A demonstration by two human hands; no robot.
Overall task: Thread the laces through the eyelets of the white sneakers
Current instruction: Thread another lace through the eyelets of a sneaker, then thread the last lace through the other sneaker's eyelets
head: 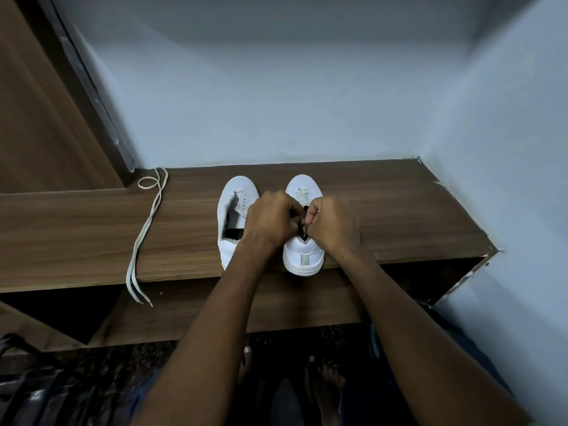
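Two white sneakers stand side by side on a wooden shelf (384, 207), toes toward the wall. The left sneaker (229, 216) has bare eyelets and an open tongue. The right sneaker (302, 256) shows a lace crossed through its front eyelets. Both my hands are curled over the right sneaker's opening: my left hand (272, 218) and my right hand (330, 224) meet fingertip to fingertip there. What they pinch is hidden by the fingers. A loose white lace (147, 229) lies on the shelf to the left, its ends hanging over the front edge.
A pale wall runs behind and to the right of the shelf. A wooden door or panel (40, 118) stands at the left. Below the shelf is a lower wooden board (276, 305), and my bare feet (325, 382) stand on a dark floor.
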